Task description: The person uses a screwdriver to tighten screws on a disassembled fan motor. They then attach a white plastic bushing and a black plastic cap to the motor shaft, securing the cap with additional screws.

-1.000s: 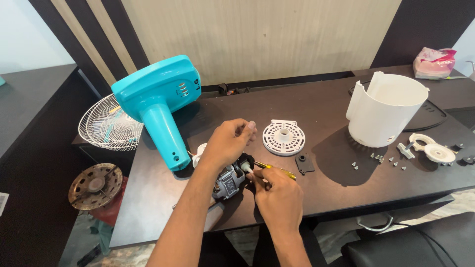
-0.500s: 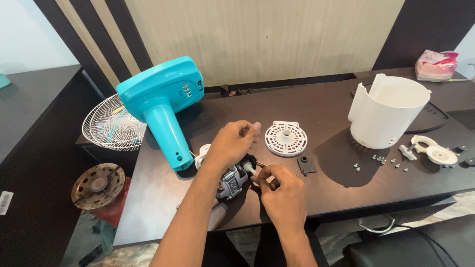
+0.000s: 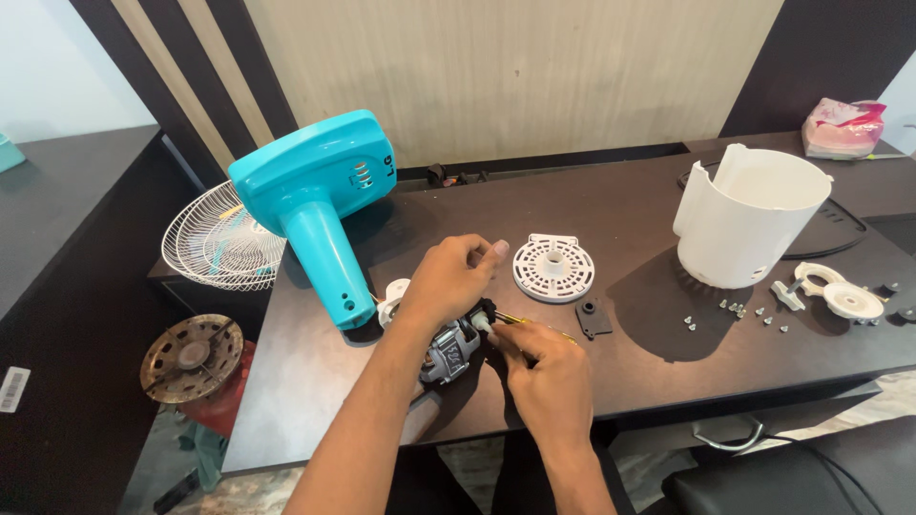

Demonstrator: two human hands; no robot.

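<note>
Left hand (image 3: 448, 277) on motor (image 3: 450, 349), right hand (image 3: 544, 372) pinching its tip, white housing (image 3: 749, 224) upright

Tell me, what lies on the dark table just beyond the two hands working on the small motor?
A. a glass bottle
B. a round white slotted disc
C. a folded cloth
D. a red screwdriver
B: a round white slotted disc lies flat on the dark table, just past the left hand and right hand at the small motor.
</note>
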